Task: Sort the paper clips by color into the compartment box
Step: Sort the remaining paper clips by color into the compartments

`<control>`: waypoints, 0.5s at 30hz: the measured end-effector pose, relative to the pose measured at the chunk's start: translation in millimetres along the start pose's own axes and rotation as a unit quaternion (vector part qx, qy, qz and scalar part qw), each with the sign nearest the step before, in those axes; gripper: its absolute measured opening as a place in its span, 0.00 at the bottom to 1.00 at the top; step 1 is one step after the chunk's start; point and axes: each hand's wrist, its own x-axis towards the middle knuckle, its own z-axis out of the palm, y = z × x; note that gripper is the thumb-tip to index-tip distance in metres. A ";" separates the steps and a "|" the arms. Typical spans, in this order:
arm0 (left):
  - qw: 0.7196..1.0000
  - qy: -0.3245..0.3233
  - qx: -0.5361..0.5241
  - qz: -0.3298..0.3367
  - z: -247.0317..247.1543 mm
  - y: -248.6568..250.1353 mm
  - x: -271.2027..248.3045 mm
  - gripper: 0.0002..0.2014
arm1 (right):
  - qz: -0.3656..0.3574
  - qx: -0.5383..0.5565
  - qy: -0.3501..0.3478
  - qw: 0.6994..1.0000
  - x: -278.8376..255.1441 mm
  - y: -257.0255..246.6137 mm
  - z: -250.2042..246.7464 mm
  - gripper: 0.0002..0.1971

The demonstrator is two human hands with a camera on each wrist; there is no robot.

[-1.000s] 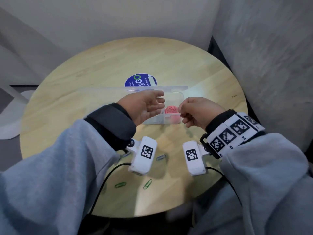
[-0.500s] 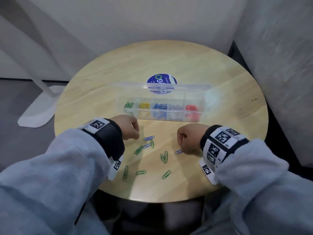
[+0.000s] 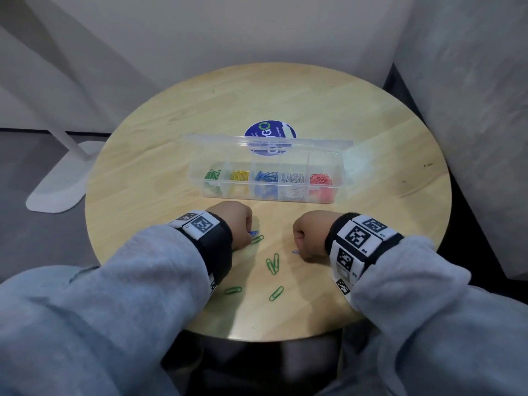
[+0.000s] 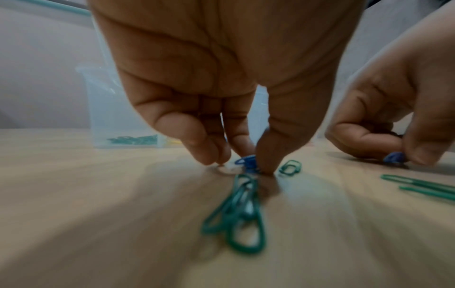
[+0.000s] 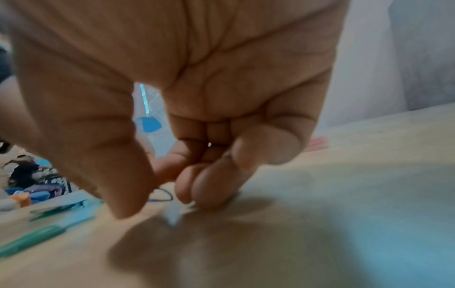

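Observation:
The clear compartment box (image 3: 340,178) stands open mid-table, holding green, yellow, blue, white and red clips in separate sections. My left hand (image 3: 243,228) is down on the table in front of it. Its thumb and fingertips (image 4: 264,155) pinch a blue paper clip (image 4: 247,161) that lies among green clips (image 4: 236,214). My right hand (image 3: 301,247) pinches another blue clip (image 3: 295,252) between thumb and forefinger, still at table level; the left wrist view shows that blue clip (image 4: 395,157) too. In the right wrist view my right hand (image 5: 162,202) curls over the thin clip.
Several green clips lie loose between and before my hands: a pair (image 3: 273,264), one (image 3: 233,290) by my left sleeve, one (image 3: 276,293) nearer the table's front edge. A round blue sticker (image 3: 270,132) sits behind the box lid. Walls close in at back and right.
A second ago both hands were up at the box's red end. They have come back down to the loose clips, and each now pinches a blue clip on the table.

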 end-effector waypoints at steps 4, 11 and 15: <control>1.000 -0.003 0.014 -0.001 0.4 2.8 -0.6 0.09 | 0.015 0.037 0.011 0.999 -0.7 4.6 -3.2 0.04; 0.997 -0.020 0.071 -0.009 3.6 11.2 -5.7 0.12 | 0.012 0.100 0.024 0.995 -3.3 7.3 -8.6 0.11; 0.997 -0.027 0.064 -0.021 4.8 11.4 -7.9 0.13 | 0.002 0.177 0.038 0.983 -4.3 12.1 -12.8 0.11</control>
